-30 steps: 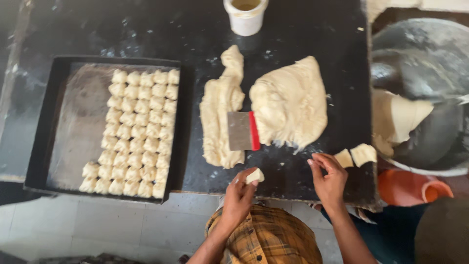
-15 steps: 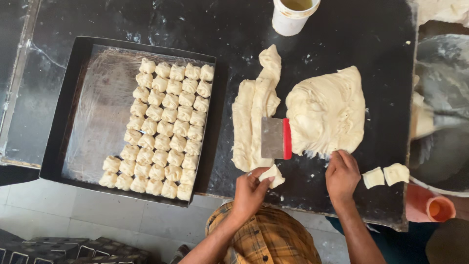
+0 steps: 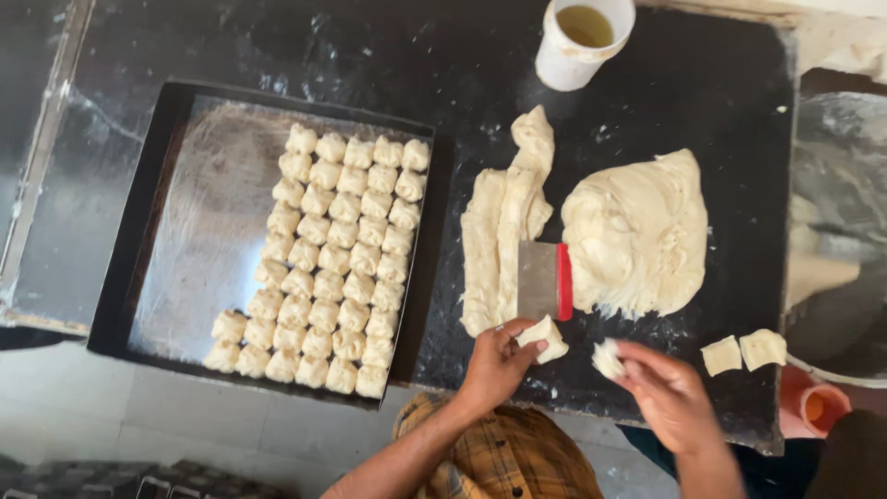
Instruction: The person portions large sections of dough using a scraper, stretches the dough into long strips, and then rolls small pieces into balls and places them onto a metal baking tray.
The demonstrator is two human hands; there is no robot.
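My left hand [image 3: 494,365] holds a small cut piece of dough [image 3: 543,336] at the near edge of the black worktop. My right hand [image 3: 667,393] is raised beside it, pinching another small dough piece [image 3: 606,359] in its fingertips. Just above them a metal dough scraper with a red handle [image 3: 543,280] lies between a long strip of dough [image 3: 499,231] and a large dough mass [image 3: 637,233]. Two cut dough squares [image 3: 744,351] lie to the right of my right hand.
A black baking tray [image 3: 176,231] on the left holds several rows of shaped dough pieces [image 3: 334,263]. A white cup of yellow oil [image 3: 582,37] stands at the far edge. A metal bowl [image 3: 836,268] and an orange cup [image 3: 813,407] sit at the right.
My right hand has lifted off the worktop with a small dough piece and moved towards my left hand. The view has shifted, so everything sits further right in frame.
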